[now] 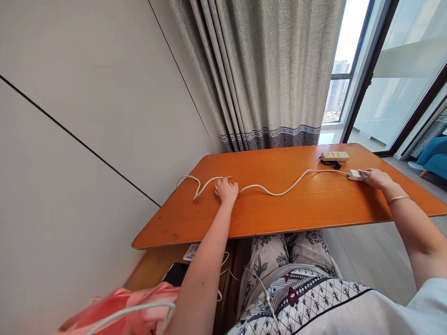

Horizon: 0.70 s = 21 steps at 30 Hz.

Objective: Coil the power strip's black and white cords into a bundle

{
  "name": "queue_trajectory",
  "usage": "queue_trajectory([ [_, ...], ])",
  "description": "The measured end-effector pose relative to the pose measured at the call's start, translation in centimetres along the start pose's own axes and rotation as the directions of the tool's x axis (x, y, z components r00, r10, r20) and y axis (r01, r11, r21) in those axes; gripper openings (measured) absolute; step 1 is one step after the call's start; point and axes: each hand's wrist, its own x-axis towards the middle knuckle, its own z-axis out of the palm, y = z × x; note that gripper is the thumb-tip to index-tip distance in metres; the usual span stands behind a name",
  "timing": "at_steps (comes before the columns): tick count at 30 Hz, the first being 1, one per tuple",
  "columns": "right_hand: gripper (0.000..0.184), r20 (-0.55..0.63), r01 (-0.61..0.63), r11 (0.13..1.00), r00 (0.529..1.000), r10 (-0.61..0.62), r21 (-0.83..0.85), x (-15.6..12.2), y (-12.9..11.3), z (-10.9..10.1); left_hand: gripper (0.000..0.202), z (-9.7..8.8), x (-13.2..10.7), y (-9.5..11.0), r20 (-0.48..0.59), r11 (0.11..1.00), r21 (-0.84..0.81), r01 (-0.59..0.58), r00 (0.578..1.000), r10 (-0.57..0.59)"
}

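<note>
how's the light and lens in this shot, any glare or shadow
Head view: the window is washed out nearly white at its top; a shadow darkens the wooden tabletop by the right hand; a wide-angle lens seems to stretch the edges.

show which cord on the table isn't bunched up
The white cord: it winds across the table to the white block at the right hand, while the black cord lies bunched beside the cream power strip.

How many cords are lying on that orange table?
2. The white cord runs across the table, partly hidden at the left hand, to the white block at the right hand; the black cord lies bundled by the power strip.
</note>
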Motion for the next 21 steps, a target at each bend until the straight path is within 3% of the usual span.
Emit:
queue_trajectory([
  [4,0.063,-0.011,-0.062,0.998,0.998,0.063,0.016,1.0,-0.3,0.2,0.021,0.9,-0.1,0.9,0.073,0.998,-0.055,-0.026,0.997,0.030],
  [9,0.050,-0.074,-0.077,0.993,0.994,0.085,0.094,1.8,-1.1,0.7,0.014,1.0,0.5,0.9,0.117,0.994,-0.101,0.045,0.993,-0.033],
  [13,0.054,-0.209,-0.038,0.986,0.975,0.072,0.161,1.8,-2.5,0.7,0.040,1.8,-0.3,1.5,0.100,0.982,-0.108,0.158,0.984,-0.147],
  [16,0.047,-0.321,0.019,0.982,0.946,0.042,0.187,1.8,-4.4,0.5,0.062,2.7,-2.3,3.1,0.031,0.976,-0.108,0.190,0.982,-0.187],
  [19,0.045,-0.336,0.070,0.982,0.942,-0.006,0.177,2.3,-6.8,0.2,0.065,3.3,-5.3,4.9,0.052,0.997,-0.077,0.004,0.999,0.000],
  [21,0.045,-0.323,0.092,0.982,0.946,-0.034,0.165,2.9,-8.4,0.0,0.063,3.5,-7.3,5.6,0.080,0.989,-0.045,-0.140,0.986,0.143],
])
